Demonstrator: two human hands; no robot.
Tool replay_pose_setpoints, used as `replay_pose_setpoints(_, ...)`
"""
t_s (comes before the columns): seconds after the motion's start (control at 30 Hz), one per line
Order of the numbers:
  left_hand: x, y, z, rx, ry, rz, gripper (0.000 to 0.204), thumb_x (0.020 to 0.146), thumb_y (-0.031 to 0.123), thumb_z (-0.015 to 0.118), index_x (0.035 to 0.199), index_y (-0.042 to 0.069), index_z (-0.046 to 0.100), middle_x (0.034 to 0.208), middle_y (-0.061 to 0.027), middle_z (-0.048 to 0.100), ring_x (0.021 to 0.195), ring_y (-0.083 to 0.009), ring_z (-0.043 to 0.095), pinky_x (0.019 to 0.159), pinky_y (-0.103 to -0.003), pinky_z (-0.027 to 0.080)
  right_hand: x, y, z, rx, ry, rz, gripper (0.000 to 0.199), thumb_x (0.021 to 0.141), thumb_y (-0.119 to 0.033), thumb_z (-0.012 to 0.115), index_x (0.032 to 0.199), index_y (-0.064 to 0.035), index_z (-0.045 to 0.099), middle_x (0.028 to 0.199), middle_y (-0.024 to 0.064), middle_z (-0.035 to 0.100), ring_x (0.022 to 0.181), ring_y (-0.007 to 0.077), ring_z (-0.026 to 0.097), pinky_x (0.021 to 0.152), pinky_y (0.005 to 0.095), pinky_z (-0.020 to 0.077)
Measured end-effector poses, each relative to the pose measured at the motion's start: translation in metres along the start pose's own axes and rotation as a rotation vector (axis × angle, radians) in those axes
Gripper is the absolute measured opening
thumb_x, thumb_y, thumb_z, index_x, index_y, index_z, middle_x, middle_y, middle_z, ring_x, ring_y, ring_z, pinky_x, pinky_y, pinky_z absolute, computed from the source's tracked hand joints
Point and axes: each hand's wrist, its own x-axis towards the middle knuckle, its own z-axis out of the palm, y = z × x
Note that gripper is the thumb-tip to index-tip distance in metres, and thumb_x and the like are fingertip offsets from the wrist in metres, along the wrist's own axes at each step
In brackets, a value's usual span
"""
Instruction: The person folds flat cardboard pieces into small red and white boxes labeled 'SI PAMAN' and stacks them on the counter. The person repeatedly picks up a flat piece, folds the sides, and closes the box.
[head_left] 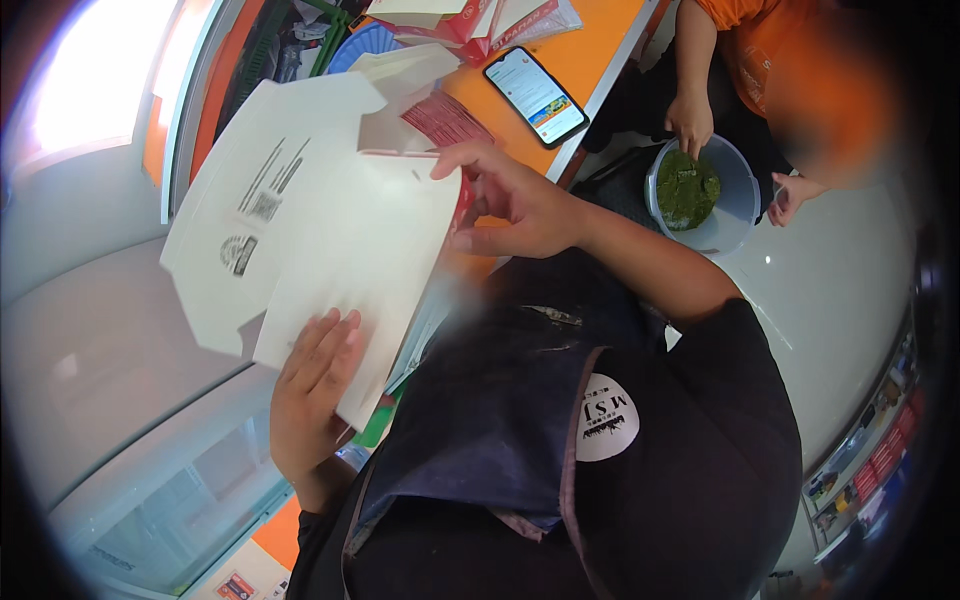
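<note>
A partly folded cardboard box [340, 230], white on the side facing me with some dark print, is held up in front of my body. Its red outer side shows along the right edge. My right hand [510, 200] grips that upper right edge between thumb and fingers. Lower down, my left hand [313, 400] holds the near end, its fingers lying on the white face and the thumb mostly hidden behind the edge. The raised flaps at the far end stand up over the table.
An orange table [590, 30] carries a lit phone [537, 97], a stack of red packets [447, 120] and more red-and-white boxes [480, 25]. At the right, another person in orange reaches into a bucket [740, 195] of dark green paste [688, 190]. A glass-fronted cabinet [170, 510] stands lower left.
</note>
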Motion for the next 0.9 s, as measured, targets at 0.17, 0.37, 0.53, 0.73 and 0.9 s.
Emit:
replay_pose_setpoints(0.17, 0.000, -0.020, 0.004, -0.201, -0.010, -0.158, 0.048, 0.076, 0.006, 0.084, 0.123, 0.008, 0.076, 0.139, -0.0154, 0.066, 0.128, -0.0392, 0.065, 0.103, -0.048, 0.055, 0.037, 0.009, 0.003, 0.013, -0.007, 0.009, 0.072, 0.098, -0.009, 0.072, 0.158, -0.0120, 0.033, 0.144, 0.0086, 0.048, 0.124, 0.0170, 0.058, 0.098, 0.0339, 0.0550)
replay_pose_setpoints(0.37, 0.011, -0.039, 0.029, -0.477, -0.049, -0.282, 0.041, 0.074, -0.006, 0.081, 0.113, 0.009, 0.079, 0.116, -0.0123, 0.072, 0.108, -0.0352, 0.073, 0.094, -0.041, 0.058, 0.063, 0.011, 0.005, -0.103, -0.084, 0.207, 0.085, 0.101, -0.018, 0.069, 0.168, -0.0128, 0.019, 0.158, 0.0112, 0.038, 0.134, 0.0219, 0.052, 0.104, 0.0382, 0.0527)
replay_pose_setpoints(0.53, 0.017, -0.057, 0.048, -0.539, -0.075, -0.317, 0.029, 0.076, -0.002, 0.082, 0.102, 0.009, 0.080, 0.098, -0.0090, 0.077, 0.091, -0.0263, 0.075, 0.077, -0.034, 0.057, 0.069, 0.014, 0.009, -0.366, -0.104, 0.351, 0.083, 0.100, -0.023, 0.068, 0.168, -0.0125, 0.022, 0.155, 0.0163, 0.045, 0.130, 0.0257, 0.057, 0.103, 0.0400, 0.0532)
replay_pose_setpoints(0.73, 0.031, -0.052, 0.073, -0.657, -0.130, -0.418, 0.033, 0.078, -0.009, 0.079, 0.105, 0.010, 0.078, 0.099, -0.0063, 0.076, 0.087, -0.0234, 0.075, 0.074, -0.033, 0.059, 0.041, 0.037, -0.023, -1.264, 0.194, -0.057, 0.044, 0.095, -0.028, 0.070, 0.133, -0.0062, 0.067, 0.140, 0.0220, 0.059, 0.122, 0.0312, 0.062, 0.102, 0.0452, 0.0484)
replay_pose_setpoints(0.9, 0.035, -0.063, 0.082, -0.687, -0.139, -0.348, 0.035, 0.079, -0.011, 0.078, 0.107, 0.009, 0.076, 0.097, -0.0065, 0.076, 0.086, -0.0235, 0.075, 0.074, -0.032, 0.059, 0.008, 0.035, -0.077, -1.764, 0.738, 0.238, 0.031, 0.094, -0.025, 0.072, 0.120, -0.0076, 0.074, 0.135, 0.0207, 0.061, 0.124, 0.0388, 0.056, 0.105, 0.0480, 0.0433)
